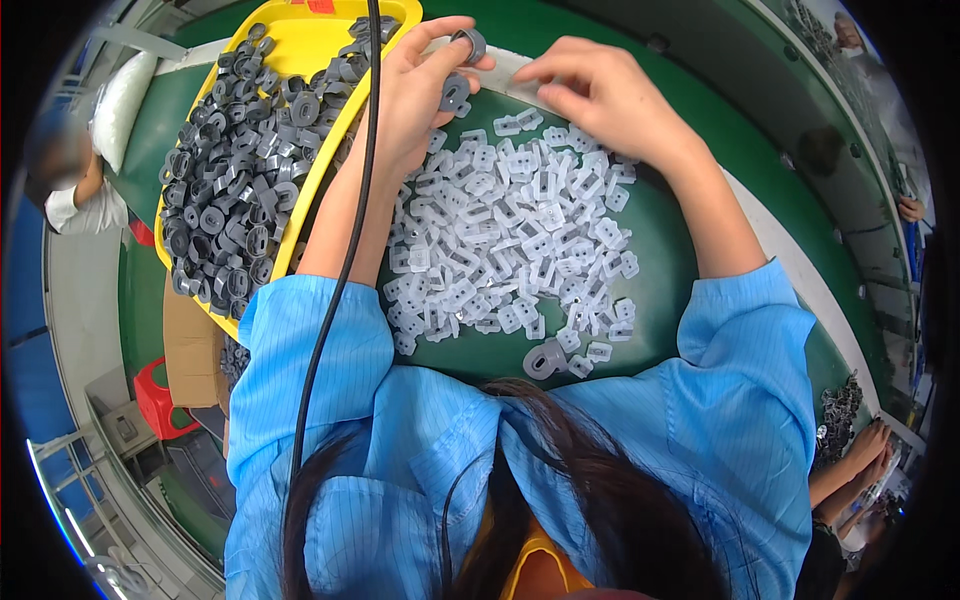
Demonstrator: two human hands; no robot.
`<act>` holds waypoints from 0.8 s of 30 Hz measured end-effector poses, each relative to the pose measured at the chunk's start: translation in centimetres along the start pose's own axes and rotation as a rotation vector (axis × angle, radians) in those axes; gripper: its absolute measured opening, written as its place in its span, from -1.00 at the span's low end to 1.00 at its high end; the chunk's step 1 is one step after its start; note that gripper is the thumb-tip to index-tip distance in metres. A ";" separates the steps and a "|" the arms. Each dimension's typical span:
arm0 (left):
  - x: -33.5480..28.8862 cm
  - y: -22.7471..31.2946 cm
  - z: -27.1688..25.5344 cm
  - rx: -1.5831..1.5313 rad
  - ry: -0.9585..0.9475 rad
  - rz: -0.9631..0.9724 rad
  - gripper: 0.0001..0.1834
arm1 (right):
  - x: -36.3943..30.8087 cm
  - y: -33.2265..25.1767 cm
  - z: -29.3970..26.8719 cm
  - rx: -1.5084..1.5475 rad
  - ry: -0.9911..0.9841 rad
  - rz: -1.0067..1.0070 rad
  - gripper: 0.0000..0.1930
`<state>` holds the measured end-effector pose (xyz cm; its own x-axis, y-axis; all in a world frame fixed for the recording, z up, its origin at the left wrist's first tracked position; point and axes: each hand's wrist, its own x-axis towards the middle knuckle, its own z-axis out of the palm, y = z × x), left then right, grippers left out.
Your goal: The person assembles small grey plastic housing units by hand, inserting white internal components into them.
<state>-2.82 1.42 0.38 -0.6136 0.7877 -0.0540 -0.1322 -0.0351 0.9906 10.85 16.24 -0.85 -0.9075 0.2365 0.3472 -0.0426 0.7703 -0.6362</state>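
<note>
My left hand (415, 95) is closed around grey plastic parts at the far side of the table. One grey ring-shaped part (470, 44) sits between its thumb and fingers. Another grey part (454, 93) shows lower, against the palm and the curled fingers. To its right, my right hand (605, 95) hovers beyond the pile, index finger and thumb apart, with nothing seen between them. Below both hands spreads a pile of small translucent white plastic clips (500, 220). A lone grey ring-shaped part (544, 359) lies at the pile's near edge.
A yellow tray (335, 165) full of grey ring parts (225, 190) stands left of my left forearm, on the green tabletop (655, 290). A black cable (345, 270) hangs across my left arm. A red stool (155, 400) is lower left. Another person's hands (865, 450) work at far right.
</note>
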 end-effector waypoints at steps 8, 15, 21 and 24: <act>-0.2 -0.2 0.0 -0.008 -0.016 -0.053 -0.71 | -1.2 -2.2 0.4 -0.273 -0.064 -0.125 -0.86; -0.3 -1.2 -0.9 0.386 -0.138 0.137 -0.60 | -0.4 -3.3 0.3 -0.138 -0.156 0.183 -0.81; 0.4 -1.7 -0.4 0.747 -0.046 0.319 -0.63 | -0.6 -1.8 -1.2 -0.012 -0.136 0.218 -0.81; 0.2 -1.5 0.6 0.793 -0.071 0.298 -0.59 | -0.9 -1.1 -2.1 0.236 -0.165 0.400 -0.83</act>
<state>-2.27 1.96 -1.06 -0.4821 0.8518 0.2049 0.6279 0.1729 0.7588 12.57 16.45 0.95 -0.9253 0.3747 -0.0581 0.2466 0.4783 -0.8428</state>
